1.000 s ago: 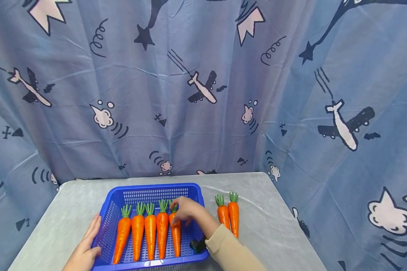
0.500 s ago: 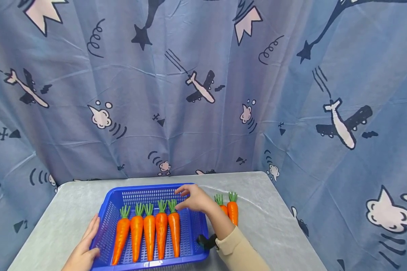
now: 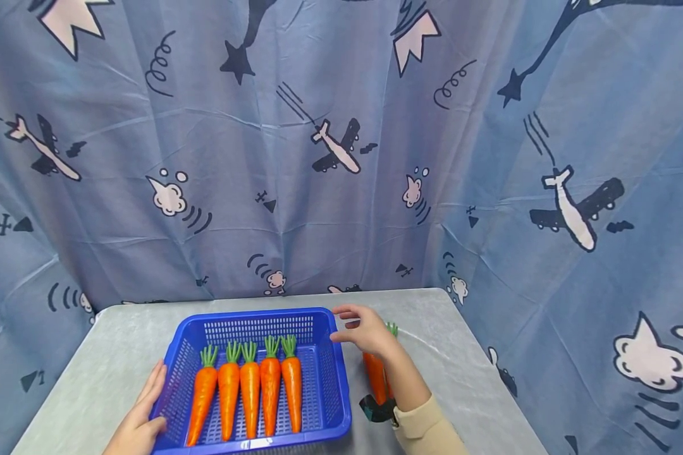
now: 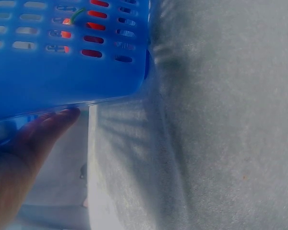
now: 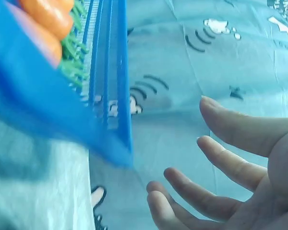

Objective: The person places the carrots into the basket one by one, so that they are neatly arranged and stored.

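Note:
Several orange carrots (image 3: 270, 392) with green tops lie side by side in a blue plastic basket (image 3: 346, 404) on the table. My left hand (image 3: 139, 414) rests along the basket's left side, its fingers straight against the outer wall and the thumb at the rim. In the left wrist view, part of that hand (image 4: 33, 143) shows beside the basket wall (image 4: 62, 86). Just past the basket's right rim, my right hand (image 3: 364, 330) hovers with nothing in it. The right wrist view shows its fingers (image 5: 221, 158) spread and slightly bent. Beneath that arm, other carrots (image 3: 377, 376) lie on the table, partly hidden.
A pale grey cloth covers the table (image 3: 449, 379). Behind and to the sides hangs a blue curtain (image 3: 227, 164) printed with planes and clouds. A black strap device (image 3: 377, 409) sits at my right wrist.
My right hand has let go of the rightmost carrot in the basket, lifted and moved right over the rim toward the carrots outside. My left hand stays at the basket's left side.

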Demonstrator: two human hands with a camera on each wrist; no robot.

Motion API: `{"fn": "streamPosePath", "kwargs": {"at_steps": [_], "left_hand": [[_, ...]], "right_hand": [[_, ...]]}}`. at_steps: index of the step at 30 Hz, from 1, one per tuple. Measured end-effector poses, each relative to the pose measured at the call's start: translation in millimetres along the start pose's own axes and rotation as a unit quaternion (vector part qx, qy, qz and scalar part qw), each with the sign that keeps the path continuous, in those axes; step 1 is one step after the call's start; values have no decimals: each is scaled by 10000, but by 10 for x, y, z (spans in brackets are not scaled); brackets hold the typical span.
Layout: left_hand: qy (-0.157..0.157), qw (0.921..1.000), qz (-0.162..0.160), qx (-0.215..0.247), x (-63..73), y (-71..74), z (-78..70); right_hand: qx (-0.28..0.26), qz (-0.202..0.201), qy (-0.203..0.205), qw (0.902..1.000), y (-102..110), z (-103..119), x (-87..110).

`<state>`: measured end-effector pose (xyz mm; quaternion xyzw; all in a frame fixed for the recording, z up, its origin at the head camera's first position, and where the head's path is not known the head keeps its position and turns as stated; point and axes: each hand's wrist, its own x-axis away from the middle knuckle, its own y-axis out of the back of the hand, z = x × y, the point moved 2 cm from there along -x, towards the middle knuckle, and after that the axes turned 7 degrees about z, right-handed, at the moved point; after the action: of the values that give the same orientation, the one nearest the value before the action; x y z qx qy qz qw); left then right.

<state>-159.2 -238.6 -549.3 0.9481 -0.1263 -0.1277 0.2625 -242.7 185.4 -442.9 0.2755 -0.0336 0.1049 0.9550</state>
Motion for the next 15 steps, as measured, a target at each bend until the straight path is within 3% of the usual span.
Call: {"fn": "streamPosePath", "kwargs": {"at_steps": [8,15], "left_hand": [[-53,10000,21,12,1,-1,0],[471,9977,299,384,-21,22,7]], "right_hand": [[120,-582,-167,9981,197,-416,17],[227,-923,-527,9941,336,-790,111]]}}
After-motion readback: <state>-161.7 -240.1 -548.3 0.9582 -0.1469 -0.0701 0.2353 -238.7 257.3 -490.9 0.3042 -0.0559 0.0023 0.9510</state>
